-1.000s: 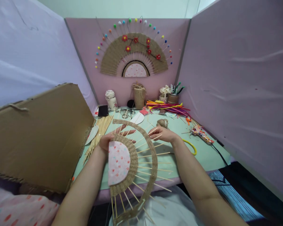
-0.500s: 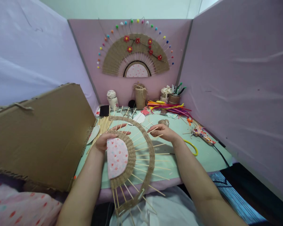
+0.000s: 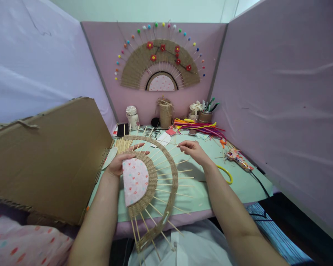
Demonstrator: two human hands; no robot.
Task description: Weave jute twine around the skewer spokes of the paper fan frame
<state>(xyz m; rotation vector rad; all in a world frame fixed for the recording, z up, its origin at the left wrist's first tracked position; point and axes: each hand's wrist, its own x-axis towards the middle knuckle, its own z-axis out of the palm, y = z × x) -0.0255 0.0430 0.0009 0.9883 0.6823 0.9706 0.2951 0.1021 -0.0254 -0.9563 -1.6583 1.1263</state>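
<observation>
My left hand [image 3: 121, 162] grips the upper left edge of a half-round woven fan [image 3: 153, 173], thumb in front and fingers spread behind the sticks. The fan has a pale pink spotted half-circle centre [image 3: 135, 181], a woven twine band around it, and thin wooden sticks fanning outward. A second, narrower woven band [image 3: 174, 177] crosses the sticks farther out. Near the upper right stick ends, my right hand [image 3: 192, 150] is pinched closed. Something thin is at its fingertips; whether it is twine or a stick end I cannot tell.
A finished fan [image 3: 161, 55] hangs on the back panel. Behind my hands stand a white jar [image 3: 132, 117], a twine roll [image 3: 165, 113] and a pen holder [image 3: 205, 116]. Coloured pipe cleaners [image 3: 199, 125] and a patterned glue gun [image 3: 238, 159] lie right; cardboard [image 3: 50, 159] stands left.
The fan and my left hand have shifted slightly left and up. My right hand has drawn a little away from the outer band, its fingers still pinched.
</observation>
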